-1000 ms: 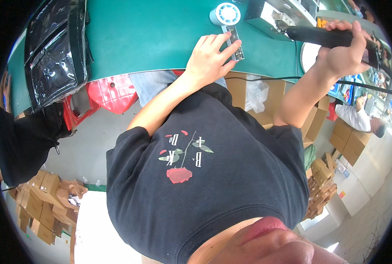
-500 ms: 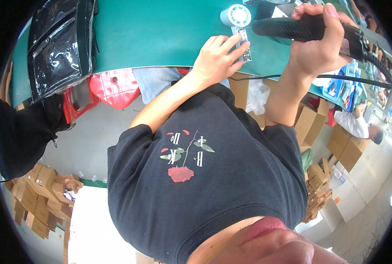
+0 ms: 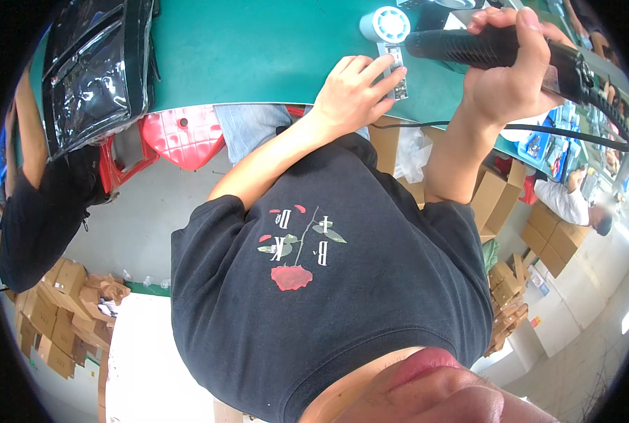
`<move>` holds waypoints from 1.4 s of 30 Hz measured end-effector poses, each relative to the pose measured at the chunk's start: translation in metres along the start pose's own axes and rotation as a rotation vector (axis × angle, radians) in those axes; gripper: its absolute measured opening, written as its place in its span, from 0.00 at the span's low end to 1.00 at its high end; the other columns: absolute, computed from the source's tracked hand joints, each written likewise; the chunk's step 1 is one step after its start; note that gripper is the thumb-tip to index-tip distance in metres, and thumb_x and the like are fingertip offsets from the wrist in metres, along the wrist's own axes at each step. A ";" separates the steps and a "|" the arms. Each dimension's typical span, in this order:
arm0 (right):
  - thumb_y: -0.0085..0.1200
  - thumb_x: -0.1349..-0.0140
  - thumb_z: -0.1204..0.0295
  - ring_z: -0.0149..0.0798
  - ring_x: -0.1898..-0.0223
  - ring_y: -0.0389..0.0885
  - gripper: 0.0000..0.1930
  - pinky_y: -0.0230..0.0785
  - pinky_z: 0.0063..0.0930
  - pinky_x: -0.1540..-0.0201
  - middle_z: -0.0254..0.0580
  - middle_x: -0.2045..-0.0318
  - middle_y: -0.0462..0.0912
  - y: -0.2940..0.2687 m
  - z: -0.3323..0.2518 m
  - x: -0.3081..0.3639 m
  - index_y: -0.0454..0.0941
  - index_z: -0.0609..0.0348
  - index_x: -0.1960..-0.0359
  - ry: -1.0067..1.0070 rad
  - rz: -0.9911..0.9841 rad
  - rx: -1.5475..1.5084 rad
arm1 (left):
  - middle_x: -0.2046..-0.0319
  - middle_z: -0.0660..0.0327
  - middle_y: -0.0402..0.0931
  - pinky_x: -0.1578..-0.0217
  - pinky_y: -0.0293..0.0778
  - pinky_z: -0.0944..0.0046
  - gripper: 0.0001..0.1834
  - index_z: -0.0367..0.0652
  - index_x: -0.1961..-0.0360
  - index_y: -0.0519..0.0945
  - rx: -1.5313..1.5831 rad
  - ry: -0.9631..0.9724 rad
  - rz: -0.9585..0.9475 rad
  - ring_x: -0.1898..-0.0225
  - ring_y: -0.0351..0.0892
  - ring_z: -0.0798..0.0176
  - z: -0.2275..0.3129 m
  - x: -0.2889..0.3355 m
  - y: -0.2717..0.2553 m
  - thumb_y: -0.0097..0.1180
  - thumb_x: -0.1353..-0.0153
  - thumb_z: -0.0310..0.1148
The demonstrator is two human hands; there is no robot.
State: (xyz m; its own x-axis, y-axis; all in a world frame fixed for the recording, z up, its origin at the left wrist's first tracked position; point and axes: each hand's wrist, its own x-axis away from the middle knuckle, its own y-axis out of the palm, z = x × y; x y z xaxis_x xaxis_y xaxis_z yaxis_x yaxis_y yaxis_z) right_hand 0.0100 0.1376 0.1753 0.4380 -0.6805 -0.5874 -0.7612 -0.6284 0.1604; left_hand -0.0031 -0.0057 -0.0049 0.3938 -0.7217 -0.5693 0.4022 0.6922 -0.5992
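Note:
My left hand [image 3: 355,89] lies at the table's near edge, its fingers closed over a narrow grey part [image 3: 400,88] with small electronic-looking pieces in it. Touching the far end of that part is a light blue cylinder with a white, fan-like round face [image 3: 391,25]; whether the two are joined I cannot tell. My right hand [image 3: 508,84] grips a black corded electric screwdriver [image 3: 462,48], held nearly level, its front end pointing left. That front end is beside the grey part and the cylinder. No bit can be made out clearly.
On the green table [image 3: 244,53], a black bag in clear plastic [image 3: 92,77] stands at the left. The screwdriver's black cord [image 3: 540,127] loops at the right. A red stool [image 3: 184,137] and an open carton [image 3: 501,194] are below the edge. Other people are nearby.
The grey part and blue cylinder have shifted slightly to the right with my left hand. The screwdriver stays nearly in place. At the left, another person's bare arm has come into view.

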 end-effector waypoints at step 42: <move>0.58 0.31 0.77 0.31 0.79 0.74 0.07 0.73 0.25 0.73 0.40 0.77 0.76 0.013 0.013 0.017 0.72 0.62 0.59 -0.106 -0.035 -0.021 | 0.44 0.57 0.77 0.53 0.77 0.53 0.30 0.52 0.41 0.83 -0.003 0.011 -0.003 0.57 0.80 0.52 -0.001 0.002 0.001 0.75 0.48 0.39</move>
State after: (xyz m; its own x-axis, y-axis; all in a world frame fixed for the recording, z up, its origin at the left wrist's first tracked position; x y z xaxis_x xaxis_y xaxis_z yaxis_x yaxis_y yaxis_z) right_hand 0.0018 0.1227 0.1567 0.4106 -0.6147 -0.6734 -0.7357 -0.6597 0.1536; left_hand -0.0026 -0.0062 -0.0075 0.3839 -0.7235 -0.5738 0.4006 0.6903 -0.6025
